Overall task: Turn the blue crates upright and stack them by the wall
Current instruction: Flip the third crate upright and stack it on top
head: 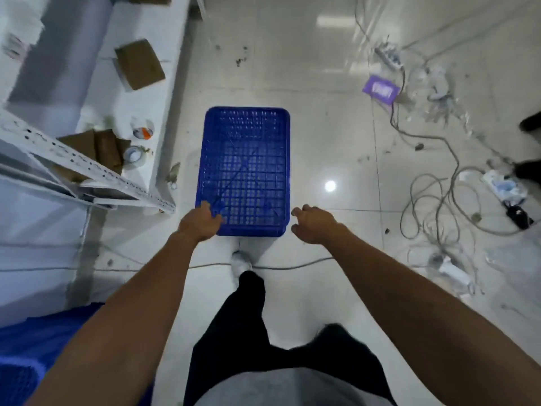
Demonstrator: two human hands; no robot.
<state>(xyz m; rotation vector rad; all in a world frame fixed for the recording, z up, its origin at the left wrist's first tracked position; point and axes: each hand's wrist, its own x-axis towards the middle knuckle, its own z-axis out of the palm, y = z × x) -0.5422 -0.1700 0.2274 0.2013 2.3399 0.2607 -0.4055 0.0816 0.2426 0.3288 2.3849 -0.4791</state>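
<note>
A blue perforated crate (245,168) lies on the white tiled floor straight ahead of me, its grid bottom facing up. My left hand (200,219) rests on the crate's near left corner, fingers curled over the edge. My right hand (313,222) hovers just off the near right corner, fingers spread, holding nothing. More blue crate plastic (32,350) shows at the bottom left, partly hidden behind my left arm.
A white metal shelf frame (87,171) and a low white ledge with cardboard boxes (139,64) and tape rolls (133,155) stand at left. Tangled cables (439,206), a power strip and litter cover the floor at right. A cable crosses the floor by my foot (241,263).
</note>
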